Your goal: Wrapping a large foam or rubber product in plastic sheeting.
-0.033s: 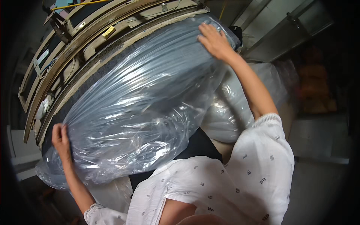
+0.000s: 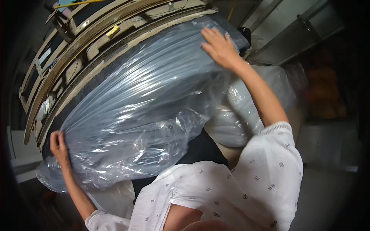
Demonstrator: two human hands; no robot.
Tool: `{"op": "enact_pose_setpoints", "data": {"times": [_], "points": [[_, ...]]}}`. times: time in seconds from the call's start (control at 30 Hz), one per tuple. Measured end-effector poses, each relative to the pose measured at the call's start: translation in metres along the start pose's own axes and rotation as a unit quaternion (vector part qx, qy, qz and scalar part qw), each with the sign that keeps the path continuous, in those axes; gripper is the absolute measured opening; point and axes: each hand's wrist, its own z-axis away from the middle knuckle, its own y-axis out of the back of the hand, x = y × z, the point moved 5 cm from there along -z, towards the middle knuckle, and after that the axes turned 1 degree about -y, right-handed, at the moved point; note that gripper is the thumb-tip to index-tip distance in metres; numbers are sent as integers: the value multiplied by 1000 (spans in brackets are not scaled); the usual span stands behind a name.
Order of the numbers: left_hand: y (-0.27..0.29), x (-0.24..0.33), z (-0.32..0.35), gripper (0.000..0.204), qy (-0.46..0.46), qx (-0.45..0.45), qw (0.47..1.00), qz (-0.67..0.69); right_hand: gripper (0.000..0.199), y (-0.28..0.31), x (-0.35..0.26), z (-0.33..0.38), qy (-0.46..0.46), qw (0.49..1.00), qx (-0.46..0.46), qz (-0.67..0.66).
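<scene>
A large clear plastic sheet (image 2: 154, 100) lies over a dark padded surface (image 2: 90, 82) and hangs down over my lap in crumpled folds. Long creases run across it from one hand to the other. At the left end, my left hand (image 2: 59, 148) has its fingers closed on the gathered edge of the sheet. My right hand (image 2: 220, 48) rests on the sheet at the far right, palm down with the fingers stretched out. Whether anything lies wrapped inside the plastic I cannot tell.
Behind the padded surface runs a curved wooden-edged rail (image 2: 83, 48) with cables and a small yellow block (image 2: 113, 31). Beside my right arm sits another bundle of clear plastic (image 2: 231, 125). A metal panel (image 2: 293, 34) stands at the upper right.
My left hand has moved slightly left and down with the sheet's edge. My right hand has slid a little toward me. The lower folds of plastic have shifted.
</scene>
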Motion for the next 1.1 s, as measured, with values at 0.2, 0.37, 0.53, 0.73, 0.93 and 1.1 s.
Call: {"op": "enact_pose_setpoints", "data": {"times": [0.2,0.37,0.53,0.73,0.93,1.1], "points": [[56,-45,47,11,-5,-39,995,-89,54,17,-53,15,89,995,-13,-49],[57,-54,64,10,20,7,999,-45,46,11,-50,-6,94,992,75,-38],[75,-34,73,8,4,76,995,-62,30,17,-36,-43,69,988,101,-94],[103,-39,119,7,30,57,997,-30,23,-30,22,-97,-27,965,20,-260],[105,-57,104,21,234,186,935,191,9,35,-21,-102,-67,811,49,-579],[107,-87,35,27,177,285,934,125,17,11,-47,-118,-112,868,336,-348]]}}
